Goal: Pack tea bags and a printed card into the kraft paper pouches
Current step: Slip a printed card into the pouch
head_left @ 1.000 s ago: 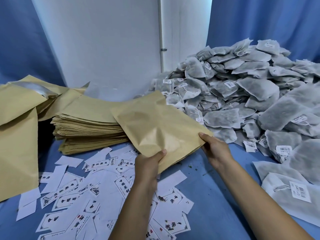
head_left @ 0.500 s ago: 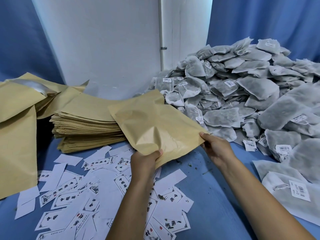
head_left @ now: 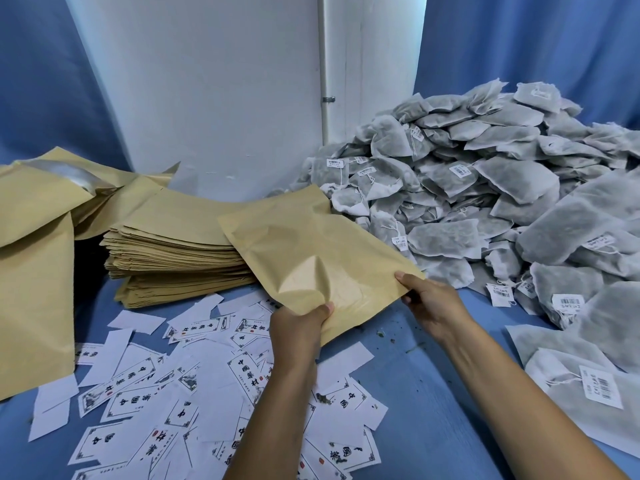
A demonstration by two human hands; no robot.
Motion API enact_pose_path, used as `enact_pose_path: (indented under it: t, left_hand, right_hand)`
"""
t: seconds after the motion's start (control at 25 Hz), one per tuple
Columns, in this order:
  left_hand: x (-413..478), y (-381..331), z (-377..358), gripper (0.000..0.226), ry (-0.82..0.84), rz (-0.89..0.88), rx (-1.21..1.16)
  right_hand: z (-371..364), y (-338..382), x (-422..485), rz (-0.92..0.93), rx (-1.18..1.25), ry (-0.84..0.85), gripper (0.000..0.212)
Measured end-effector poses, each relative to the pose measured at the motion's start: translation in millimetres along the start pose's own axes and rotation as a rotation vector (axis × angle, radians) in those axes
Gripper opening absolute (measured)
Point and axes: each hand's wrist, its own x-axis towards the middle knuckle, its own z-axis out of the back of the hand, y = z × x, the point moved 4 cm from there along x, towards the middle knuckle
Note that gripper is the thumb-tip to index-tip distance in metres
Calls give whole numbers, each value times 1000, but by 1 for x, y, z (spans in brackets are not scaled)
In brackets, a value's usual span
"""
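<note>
I hold one kraft paper pouch [head_left: 304,247] above the blue table, tilted with its near edge raised. My left hand [head_left: 298,327] grips the near edge with the thumb on top. My right hand [head_left: 429,299] pinches the right near corner. The pouch is creased and bulges a little near my left thumb. A big heap of grey tea bags [head_left: 485,188] with white barcode tags lies to the right. Printed white cards [head_left: 145,393] with black characters are scattered under and left of my left arm.
A flat stack of kraft pouches [head_left: 173,251] sits behind the cards, left of the held pouch. Larger kraft bags [head_left: 31,271] lean at the far left. Blue cloth [head_left: 433,393] covers the table; a white wall and blue curtains stand behind.
The pouch and both hands have shifted slightly left and away from me. Both grips are unchanged.
</note>
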Motion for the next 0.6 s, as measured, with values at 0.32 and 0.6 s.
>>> enact_pose_path:
  t: [0.32, 0.6]
  left_hand:
    - [0, 2, 0, 17, -20, 8, -20]
    - [-1, 3, -1, 15, -27, 35, -29]
  right_hand:
    - [-4, -5, 1, -15, -32, 48, 23]
    - [-16, -15, -6, -62, -88, 127, 22]
